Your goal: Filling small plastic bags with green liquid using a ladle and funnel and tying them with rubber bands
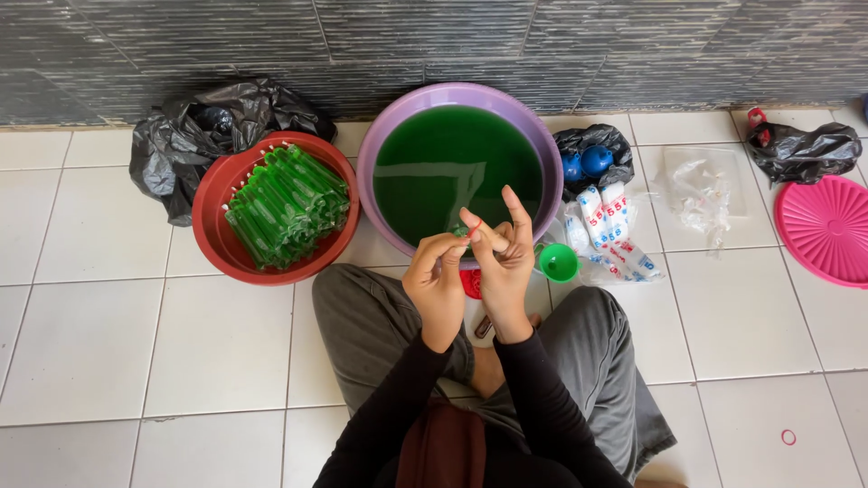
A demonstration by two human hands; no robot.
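I sit cross-legged on the white tiled floor (pixel 136 334), both hands raised in front of me over the near rim of the purple basin (pixel 380 136) of green liquid. My left hand (pixel 436 285) is closed, its fingertips pinching the end of a small filled green tube (pixel 462 232). My right hand (pixel 503 262) grips the same tube from the other side, with a thin red band (pixel 474 229) at its fingers; the index finger sticks up and the rest curl in. The tube sits between my two hands, just above the basin's edge.

To the left of the basin, touching it, stands a red bowl (pixel 217 244) heaped with finished green tubes (pixel 287 206), a black plastic bag (pixel 194 136) behind it by the wall. On the right lie a green funnel (pixel 558 262), rolls of clear packets (pixel 604 221), another black bag with blue balls (pixel 592 154), and a pink lid (pixel 827 230) at the far right edge.
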